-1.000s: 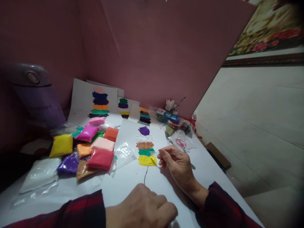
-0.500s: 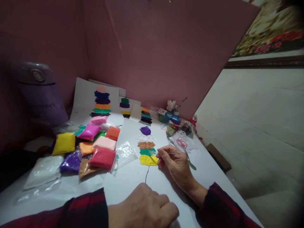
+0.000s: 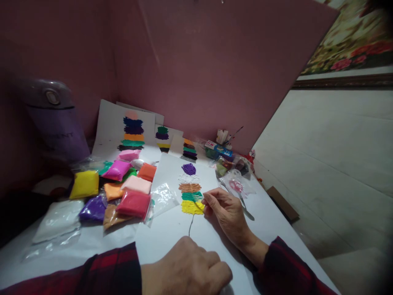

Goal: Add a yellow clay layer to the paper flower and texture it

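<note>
The white bench (image 3: pixel 270 229) is seen from nearly the same angle as a second ago, the view having only drifted slightly so that everything sits a little to the right. On it, the heap of coloured clay packets (image 3: pixel 123 192) is left untouched beside the white sheet (image 3: pixel 172 229), where a column of coloured clay bands (image 3: pixel 190 188) is laid down above a thin dark stem line. Almost nothing is changed in the work itself: the right hand (image 3: pixel 229 213) is kept at the yellow band (image 3: pixel 192 207), the lowest of the column, its fingers pinched on a thin stick-like tool whose tip is held against that band's right edge. The left hand (image 3: pixel 187 266) is kept resting on the sheet's near edge, fingers curled into a loose fist, with nothing seen inside. Steady, small strokes on the yellow are suggested.
</note>
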Tool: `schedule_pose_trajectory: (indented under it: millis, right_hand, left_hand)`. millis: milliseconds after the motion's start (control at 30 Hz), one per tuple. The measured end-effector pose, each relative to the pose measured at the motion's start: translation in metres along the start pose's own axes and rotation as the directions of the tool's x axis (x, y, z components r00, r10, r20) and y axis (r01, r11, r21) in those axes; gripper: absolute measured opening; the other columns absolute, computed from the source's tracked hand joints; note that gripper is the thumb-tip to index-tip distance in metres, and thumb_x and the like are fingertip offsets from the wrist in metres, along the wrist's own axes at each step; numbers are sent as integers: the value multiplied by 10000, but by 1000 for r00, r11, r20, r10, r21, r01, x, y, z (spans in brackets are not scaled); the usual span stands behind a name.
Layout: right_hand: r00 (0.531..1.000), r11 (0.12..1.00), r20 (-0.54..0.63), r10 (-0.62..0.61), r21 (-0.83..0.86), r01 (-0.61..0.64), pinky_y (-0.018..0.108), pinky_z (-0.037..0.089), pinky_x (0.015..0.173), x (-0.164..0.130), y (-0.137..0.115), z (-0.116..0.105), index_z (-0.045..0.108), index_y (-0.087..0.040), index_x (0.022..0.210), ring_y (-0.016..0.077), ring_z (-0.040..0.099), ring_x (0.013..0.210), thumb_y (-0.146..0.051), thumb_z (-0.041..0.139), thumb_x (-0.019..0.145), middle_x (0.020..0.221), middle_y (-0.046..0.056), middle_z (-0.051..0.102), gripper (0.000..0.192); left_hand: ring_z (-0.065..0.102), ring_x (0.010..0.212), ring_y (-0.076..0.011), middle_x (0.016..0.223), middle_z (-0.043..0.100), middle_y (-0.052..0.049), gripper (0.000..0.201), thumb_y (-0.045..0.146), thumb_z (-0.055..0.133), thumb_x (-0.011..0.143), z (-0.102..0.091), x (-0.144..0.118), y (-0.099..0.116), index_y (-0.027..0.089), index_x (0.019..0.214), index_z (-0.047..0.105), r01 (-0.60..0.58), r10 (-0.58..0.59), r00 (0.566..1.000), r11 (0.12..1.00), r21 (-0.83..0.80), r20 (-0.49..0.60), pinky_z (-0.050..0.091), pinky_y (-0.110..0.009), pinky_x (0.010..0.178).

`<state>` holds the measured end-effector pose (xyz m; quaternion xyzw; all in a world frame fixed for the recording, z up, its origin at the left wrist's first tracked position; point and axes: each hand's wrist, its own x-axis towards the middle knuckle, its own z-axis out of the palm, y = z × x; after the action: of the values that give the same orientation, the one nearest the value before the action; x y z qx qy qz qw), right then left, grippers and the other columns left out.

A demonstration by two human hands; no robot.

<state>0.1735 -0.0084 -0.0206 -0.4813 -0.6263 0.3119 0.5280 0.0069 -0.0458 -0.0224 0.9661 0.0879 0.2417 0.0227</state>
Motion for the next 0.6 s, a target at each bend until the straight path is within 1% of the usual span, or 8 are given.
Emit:
schedule_pose_trajectory:
  millis: [133, 300, 400, 600]
  right_hand:
    - [1000, 1000, 14, -6, -16, 6, 251, 490, 494, 0, -1, 0, 652, -170, 811, 117, 572, 486, -395, 610, 910, 602, -11, 626, 249]
    - [999, 999, -7, -34, -28, 34, 255, 497, 507, -1, -1, -1, 651, -173, 815, 118, 571, 496, -378, 605, 916, 598, -14, 619, 233]
    - [999, 998, -22, -47, -34, 46, 254, 501, 509, 0, -1, -2, 651, -178, 820, 121, 577, 506, -379, 608, 913, 608, -13, 627, 226]
    - [1000, 999, 2, -24, -22, 24, 246, 480, 501, 0, 0, -1, 647, -177, 822, 111, 561, 497, -365, 609, 916, 606, -17, 619, 214]
  left_hand:
    - [498, 459, -125, 658, 603, 46, 77, 139, 504, 915, -3, 0, 1, 183, 853, 506, 25, -26, 999, 1000, 13, 34, 355, -268, 390]
    - [499, 450, -131, 659, 615, 44, 69, 141, 571, 866, -4, 0, 1, 180, 844, 520, 25, -26, 998, 1000, 16, 53, 336, -272, 379]
    - [501, 446, -131, 655, 619, 42, 74, 134, 585, 856, -3, 1, 1, 176, 842, 525, 18, -19, 998, 1000, 22, 55, 329, -266, 377]
    - [504, 459, -122, 667, 624, 36, 68, 149, 564, 885, -4, 0, 1, 177, 848, 514, 26, -26, 997, 1000, 12, 67, 350, -242, 404]
